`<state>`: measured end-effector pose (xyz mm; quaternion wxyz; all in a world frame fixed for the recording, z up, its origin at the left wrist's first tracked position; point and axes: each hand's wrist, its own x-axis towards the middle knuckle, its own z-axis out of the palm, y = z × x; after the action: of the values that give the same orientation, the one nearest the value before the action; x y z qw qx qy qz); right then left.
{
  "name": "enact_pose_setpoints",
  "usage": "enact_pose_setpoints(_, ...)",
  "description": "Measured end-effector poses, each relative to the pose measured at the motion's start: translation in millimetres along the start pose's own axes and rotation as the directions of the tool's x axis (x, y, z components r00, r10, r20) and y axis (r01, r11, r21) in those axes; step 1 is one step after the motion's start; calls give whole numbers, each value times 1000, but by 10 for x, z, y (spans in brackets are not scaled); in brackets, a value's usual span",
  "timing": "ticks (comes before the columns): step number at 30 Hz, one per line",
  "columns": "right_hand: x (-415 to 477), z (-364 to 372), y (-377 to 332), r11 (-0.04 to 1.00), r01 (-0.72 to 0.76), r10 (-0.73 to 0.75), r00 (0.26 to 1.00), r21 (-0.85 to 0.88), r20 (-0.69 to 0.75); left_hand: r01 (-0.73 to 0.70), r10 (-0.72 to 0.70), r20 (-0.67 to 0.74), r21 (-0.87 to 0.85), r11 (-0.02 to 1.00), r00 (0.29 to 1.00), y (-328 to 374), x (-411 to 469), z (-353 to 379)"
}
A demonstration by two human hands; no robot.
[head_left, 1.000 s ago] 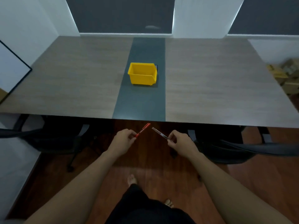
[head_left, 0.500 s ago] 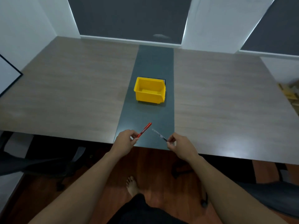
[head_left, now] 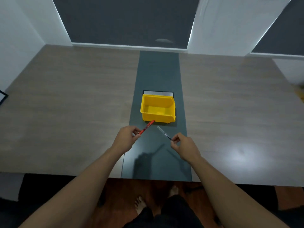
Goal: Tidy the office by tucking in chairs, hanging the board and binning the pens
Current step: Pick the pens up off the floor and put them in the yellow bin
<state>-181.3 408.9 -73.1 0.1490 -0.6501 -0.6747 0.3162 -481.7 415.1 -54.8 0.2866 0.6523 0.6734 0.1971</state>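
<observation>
Left hand [head_left: 125, 137] pinching red pen [head_left: 146, 127], right hand [head_left: 184, 146] clear pen [head_left: 164, 133], tips just short of yellow bin [head_left: 158, 119] rim.

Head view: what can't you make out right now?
- Chairs: hidden under the table.
- Board: cut off by the left edge.
- Yellow bin front wall: partly behind the red pen.
- Clear pen in right hand: blurred.

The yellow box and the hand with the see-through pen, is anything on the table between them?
Nothing: the head view shows only the bare dark grey strip of the table between the yellow plastic bin and the right hand holding the clear pen.
</observation>
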Motion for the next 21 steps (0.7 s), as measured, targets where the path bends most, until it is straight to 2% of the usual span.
enact_pose_setpoints(9, 1002, -315, 142, 996, -83, 84, 995, 13, -45, 30, -30, 17, 28, 999, 999, 6, 955, -86)
enact_pose_setpoints(16, 1835, -420, 321, 985, -162, 162, 987, 52, -7, -5, -7, 95, 119, 993, 995, -6, 1741, 20)
enact_pose_setpoints(21, 2323, -272, 467, 978, -210, 209, 976, 11, 57, -55, 7, 194, 242, 969, 981, -20, 2119, 285)
